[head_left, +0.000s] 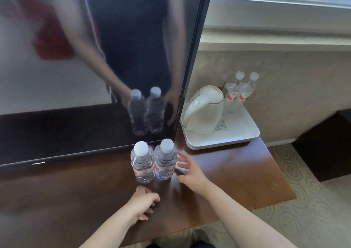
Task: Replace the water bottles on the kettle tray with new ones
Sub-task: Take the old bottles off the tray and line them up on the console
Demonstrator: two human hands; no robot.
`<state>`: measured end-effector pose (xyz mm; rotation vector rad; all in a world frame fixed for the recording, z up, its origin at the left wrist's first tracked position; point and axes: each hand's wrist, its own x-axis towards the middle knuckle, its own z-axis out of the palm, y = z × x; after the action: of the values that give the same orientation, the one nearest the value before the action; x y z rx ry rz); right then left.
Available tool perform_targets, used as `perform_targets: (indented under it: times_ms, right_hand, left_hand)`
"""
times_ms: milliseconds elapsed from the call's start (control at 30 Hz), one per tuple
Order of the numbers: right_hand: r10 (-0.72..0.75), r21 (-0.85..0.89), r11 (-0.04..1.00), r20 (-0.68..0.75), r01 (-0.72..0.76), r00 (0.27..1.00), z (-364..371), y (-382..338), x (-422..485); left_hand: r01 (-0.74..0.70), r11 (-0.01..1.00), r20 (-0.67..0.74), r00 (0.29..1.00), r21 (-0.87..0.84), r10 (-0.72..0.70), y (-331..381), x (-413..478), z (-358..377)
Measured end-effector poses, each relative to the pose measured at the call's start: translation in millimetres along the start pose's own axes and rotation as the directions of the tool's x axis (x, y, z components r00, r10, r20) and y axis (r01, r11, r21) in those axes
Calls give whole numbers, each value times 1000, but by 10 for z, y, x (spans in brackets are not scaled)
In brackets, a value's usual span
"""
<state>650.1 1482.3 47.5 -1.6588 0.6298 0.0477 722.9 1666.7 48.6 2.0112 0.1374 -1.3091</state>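
Observation:
Two clear water bottles with white caps, one on the left [142, 165] and one on the right [165, 162], stand side by side on the brown wooden desk just in front of the TV. My right hand [190, 171] is beside the right bottle with fingers spread, holding nothing. My left hand [144, 202] rests on the desk just in front of the bottles, fingers loosely curled and empty. On the white kettle tray [224, 141] at the back right stand a white kettle [205, 109] and two bottles with red labels [237, 93] behind it.
A large black TV screen [114, 57] fills the left and mirrors the bottles and my arms. The desk [237, 181] ends on the right, with patterned carpet [313, 209] beyond. A beige wall and a window ledge [275, 40] lie behind the tray. A dark piece of furniture [326, 147] stands at far right.

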Motion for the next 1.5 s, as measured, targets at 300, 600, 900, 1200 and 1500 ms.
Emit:
perform_targets:
  times_ms: [300, 600, 900, 1200, 1500]
  right_hand:
    - [-20, -10, 1000, -197, 18, 980, -705, 98, -106]
    - [-51, 61, 996, -277, 71, 959, -1995, -86, 211]
    - [-192, -91, 981, -309, 172, 931, -3121, -315, 931]
    - [-318, -281, 933, -344, 226, 884, -3585, -607, 1541]
    - [-409, -403, 860, -176, 313, 896, -3743, -764, 1675]
  left_hand:
    - [-427, 899, 73, 898, -97, 434, 819, -115, 921]
    - [-582, 806, -82, 813, -107, 577, 2008, 58, 1569]
    - [-797, 603, -324, 562, 36, 761, 3183, 332, 2010]
    - [-776, 568, -346, 471, 276, 812, 3906, 619, 2051]
    - [-723, 615, -306, 536, 314, 787, 4152, 812, 2018]
